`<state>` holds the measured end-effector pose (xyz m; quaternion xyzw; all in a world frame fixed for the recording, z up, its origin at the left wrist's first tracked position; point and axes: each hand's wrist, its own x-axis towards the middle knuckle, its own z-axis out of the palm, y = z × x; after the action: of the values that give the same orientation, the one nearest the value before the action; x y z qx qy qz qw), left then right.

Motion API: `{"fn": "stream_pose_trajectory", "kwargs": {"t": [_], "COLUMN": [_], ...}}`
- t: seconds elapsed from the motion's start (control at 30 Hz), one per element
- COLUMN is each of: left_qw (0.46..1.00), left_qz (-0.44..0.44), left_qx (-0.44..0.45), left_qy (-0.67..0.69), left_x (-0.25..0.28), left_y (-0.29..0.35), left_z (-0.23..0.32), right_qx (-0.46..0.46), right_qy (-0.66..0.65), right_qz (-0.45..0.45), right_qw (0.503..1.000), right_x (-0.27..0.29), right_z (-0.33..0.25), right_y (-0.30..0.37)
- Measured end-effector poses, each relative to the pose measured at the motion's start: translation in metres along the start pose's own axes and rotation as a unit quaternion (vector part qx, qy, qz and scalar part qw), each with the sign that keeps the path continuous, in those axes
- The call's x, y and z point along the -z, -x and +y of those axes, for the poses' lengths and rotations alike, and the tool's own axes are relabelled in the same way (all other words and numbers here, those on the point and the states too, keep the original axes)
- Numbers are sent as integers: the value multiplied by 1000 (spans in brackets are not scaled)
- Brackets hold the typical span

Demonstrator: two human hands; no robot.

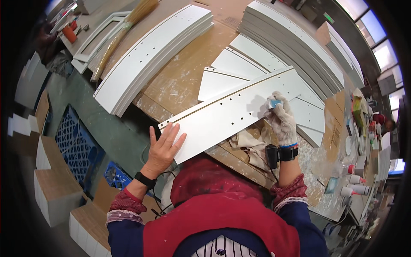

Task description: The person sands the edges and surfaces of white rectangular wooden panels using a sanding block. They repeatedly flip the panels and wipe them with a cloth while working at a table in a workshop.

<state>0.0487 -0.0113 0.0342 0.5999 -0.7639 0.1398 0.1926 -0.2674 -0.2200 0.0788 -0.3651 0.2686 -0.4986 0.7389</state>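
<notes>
A long white panel (231, 107) with a row of dark holes and a groove along its far edge lies slanted before me. My left hand (165, 147), bare, is spread flat on its near left end. In a white knit glove, my right hand (282, 118) is closed around a small blue and white piece (275, 103) at the panel's right-hand edge; its exact kind is unclear. Under the panel's far end, several similar white panels (229, 64) are fanned out. A crumpled beige cloth (252, 147) lies on the table by my right wrist.
Panel stacks (150, 53) stand at the far left and far right (291, 43) of the brown table (171, 85). White bottles (353, 188) and a clutter of supplies line the right side. A blue plastic pallet (77, 141) and more stacked panels (58, 192) are on the left.
</notes>
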Motion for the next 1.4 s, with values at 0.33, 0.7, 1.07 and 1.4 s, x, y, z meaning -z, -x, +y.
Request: {"fn": "stream_pose_trajectory", "kwargs": {"t": [0.33, 0.7, 1.07, 1.4], "left_qw": [848, 521, 407, 258], "left_qz": [-25, 122, 124, 125], "left_qx": [255, 443, 481, 521], "left_qy": [464, 719, 766, 804], "left_x": [48, 14, 0, -18], "left_y": [-17, 38, 67, 82], "left_z": [-9, 8, 16, 27], "right_qx": [69, 14, -8, 64], "right_qy": [-59, -65, -9, 414], "right_qz": [19, 43, 40, 149], "right_qw": [996, 997, 999, 896], "right_x": [34, 44, 36, 18], "right_z": [-13, 1, -2, -73], "right_y": [19, 21, 20, -84]}}
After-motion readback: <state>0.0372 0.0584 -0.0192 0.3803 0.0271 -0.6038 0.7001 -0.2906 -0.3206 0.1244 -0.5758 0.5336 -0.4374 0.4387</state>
